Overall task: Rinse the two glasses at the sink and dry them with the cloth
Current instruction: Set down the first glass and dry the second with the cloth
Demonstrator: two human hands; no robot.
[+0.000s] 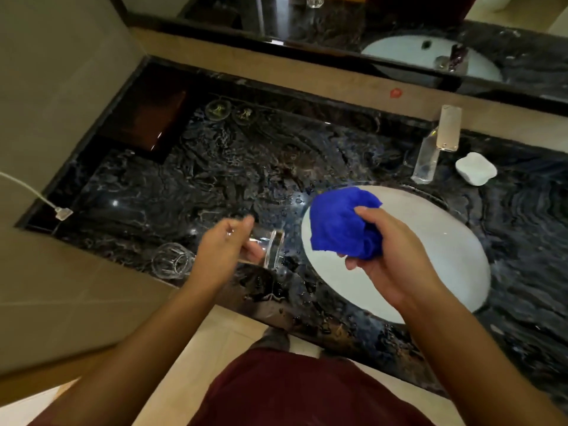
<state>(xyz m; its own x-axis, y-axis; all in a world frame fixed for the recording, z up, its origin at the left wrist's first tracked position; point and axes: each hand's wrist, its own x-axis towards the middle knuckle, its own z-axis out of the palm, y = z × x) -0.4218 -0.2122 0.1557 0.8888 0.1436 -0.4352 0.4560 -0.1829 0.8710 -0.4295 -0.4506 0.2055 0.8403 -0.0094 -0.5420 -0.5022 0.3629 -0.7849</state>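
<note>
one clear drinking glass (264, 248) is gripped on its side by the curled fingers of the left hand (222, 245) above the dark marble counter (215, 179), left of the white oval sink (430, 241). a second clear faceted glass (172, 260) stands on the counter near the left wrist. the crumpled blue cloth (342, 221) is clutched in the right hand (390, 256) over the sink.

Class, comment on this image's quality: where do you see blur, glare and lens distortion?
Head view: motion blur smears the left hand and its glass; lamp glare spots dot the wet countertop; wide-angle distortion bends the counter edges; the blue cloth stays fairly sharp.
</note>
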